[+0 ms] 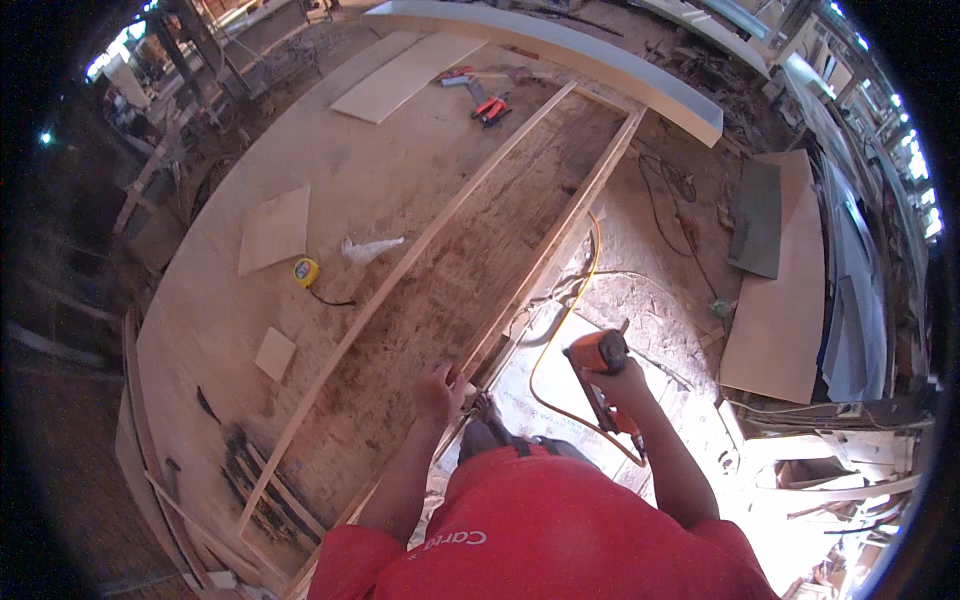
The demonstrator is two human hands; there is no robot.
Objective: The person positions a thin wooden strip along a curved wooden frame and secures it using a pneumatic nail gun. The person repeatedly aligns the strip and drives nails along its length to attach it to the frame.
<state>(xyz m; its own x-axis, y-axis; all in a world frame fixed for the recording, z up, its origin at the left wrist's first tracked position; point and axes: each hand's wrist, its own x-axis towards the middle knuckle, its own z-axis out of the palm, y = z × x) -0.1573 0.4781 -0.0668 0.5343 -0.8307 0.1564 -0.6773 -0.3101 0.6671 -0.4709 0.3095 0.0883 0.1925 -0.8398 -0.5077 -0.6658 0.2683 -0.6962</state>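
Note:
A long, narrow wooden frame [430, 237] of thin strips lies across the worktable, slanting from far right to near left. My left hand [438, 393] is closed on its right-hand rail, near my body; a small pale piece shows beside the fingertips, too unclear to name. In my right hand [622, 382] is an orange and black nail gun [598, 352], gripped by its handle and held to the right of the frame, apart from it. A yellow air hose [533, 375] loops between the gun and the frame.
On the table [290, 340] lie a yellow tape measure [306, 271], crumpled white plastic [370, 250], red-handled pliers [490, 108], and small wood panels [275, 230]. A long pale board [560, 45] crosses the far end. Sheets [775, 320] lean at right; cords [680, 215] trail on the floor.

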